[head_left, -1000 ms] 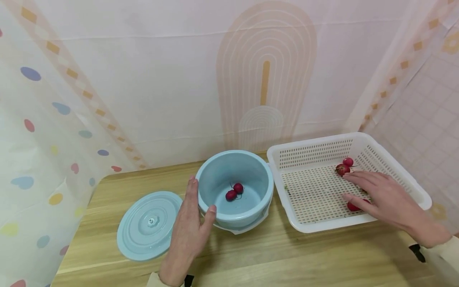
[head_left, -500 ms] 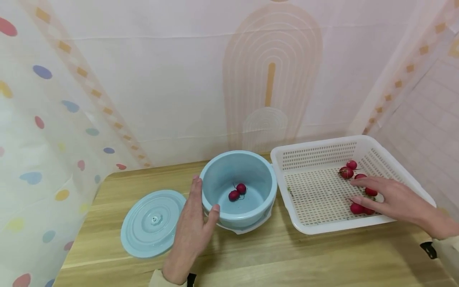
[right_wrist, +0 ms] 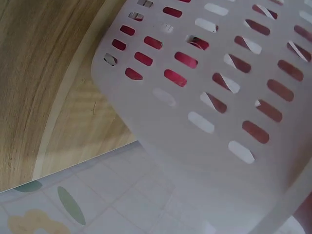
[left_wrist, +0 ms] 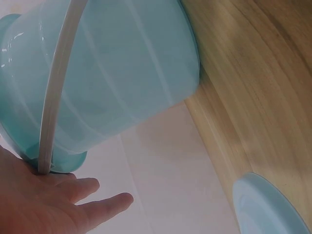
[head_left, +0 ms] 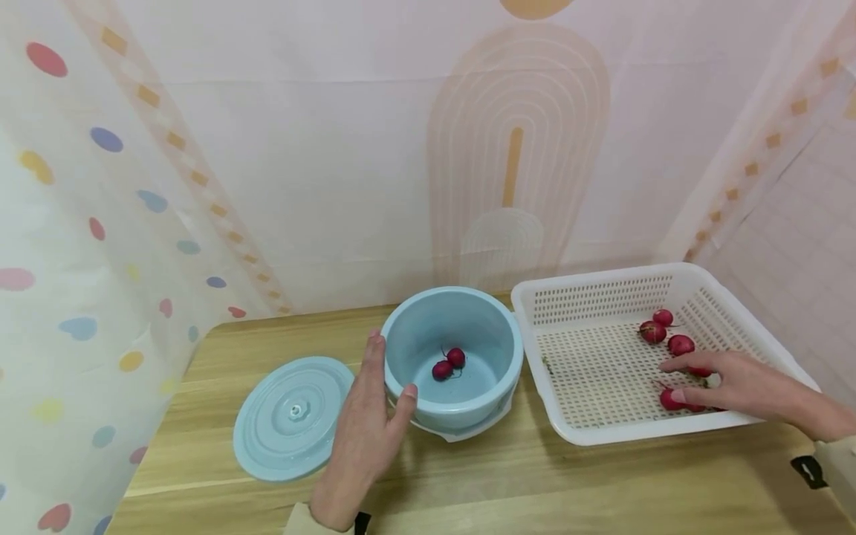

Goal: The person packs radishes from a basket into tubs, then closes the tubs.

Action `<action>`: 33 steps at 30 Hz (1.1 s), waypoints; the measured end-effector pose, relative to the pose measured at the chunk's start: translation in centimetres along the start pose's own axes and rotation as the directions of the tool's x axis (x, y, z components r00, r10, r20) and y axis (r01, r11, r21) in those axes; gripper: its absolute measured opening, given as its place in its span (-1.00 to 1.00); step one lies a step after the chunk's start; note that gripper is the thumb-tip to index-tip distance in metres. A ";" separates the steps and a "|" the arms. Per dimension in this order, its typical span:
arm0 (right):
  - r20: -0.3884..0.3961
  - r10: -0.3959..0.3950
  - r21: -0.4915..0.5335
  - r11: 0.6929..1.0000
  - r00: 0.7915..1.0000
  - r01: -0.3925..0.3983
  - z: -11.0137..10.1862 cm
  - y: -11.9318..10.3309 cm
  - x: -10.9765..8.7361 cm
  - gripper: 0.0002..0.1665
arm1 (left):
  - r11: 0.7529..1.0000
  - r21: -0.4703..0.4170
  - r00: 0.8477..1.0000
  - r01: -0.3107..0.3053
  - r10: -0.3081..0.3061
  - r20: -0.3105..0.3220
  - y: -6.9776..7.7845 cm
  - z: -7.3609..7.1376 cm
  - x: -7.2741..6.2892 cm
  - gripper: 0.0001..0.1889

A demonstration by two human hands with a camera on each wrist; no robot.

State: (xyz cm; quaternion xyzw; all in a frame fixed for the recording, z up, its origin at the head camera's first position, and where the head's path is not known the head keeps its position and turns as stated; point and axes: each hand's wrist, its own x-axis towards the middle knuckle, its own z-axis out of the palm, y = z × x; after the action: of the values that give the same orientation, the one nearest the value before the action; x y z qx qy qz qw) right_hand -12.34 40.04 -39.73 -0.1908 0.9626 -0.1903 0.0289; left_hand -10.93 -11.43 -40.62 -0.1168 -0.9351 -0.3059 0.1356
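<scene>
A wooden table fills the lower part of the head view. On it, at the right of the frame, there is a white basket with many slots. Near the lower middle stands a light blue bucket, upright and without cover, just beside the basket; its pale handle hangs down on the outside. A round blue lid lies flat at the lower left.

The left hand is at the left side of the bucket's rim, its fingers straight and the thumb apart from them. The right hand is over the right part of the basket, with the thumb and the index finger apart; its other fingers are mostly hidden.

Inside the basket at least six red radishes are visible, all on its right side. Some lie beyond the fingertips, others under the hand. The thumb overlaps one near the front wall, but I cannot tell if it touches. Two small radishes lie close together on the bottom of the bucket.
</scene>
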 end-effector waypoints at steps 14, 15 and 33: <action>0.212 -0.024 0.147 0.989 0.977 -0.007 -0.4 1.0 0.9 -0.51 | 1.000 -0.006 1.000 -0.010 0.010 -0.010 0.0 0.1 0.0 -0.17; 0.230 -0.029 0.171 0.985 0.973 -0.011 -0.4 1.1 1.0 -0.51 | 1.000 -0.004 1.000 -0.013 0.013 -0.011 0.0 0.1 0.0 -0.17; 0.319 -0.153 0.210 0.974 0.935 0.088 0.2 2.6 1.9 -0.57 | 1.000 0.004 1.000 -0.024 0.024 -0.017 -0.2 0.2 0.0 -0.15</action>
State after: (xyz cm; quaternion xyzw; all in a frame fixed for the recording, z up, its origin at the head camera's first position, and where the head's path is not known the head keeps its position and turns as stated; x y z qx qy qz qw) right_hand -15.01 41.45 -40.81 -0.2753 0.9073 -0.2488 0.1975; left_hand -11.04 -11.42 -40.90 -0.1252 -0.9330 -0.3033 0.1477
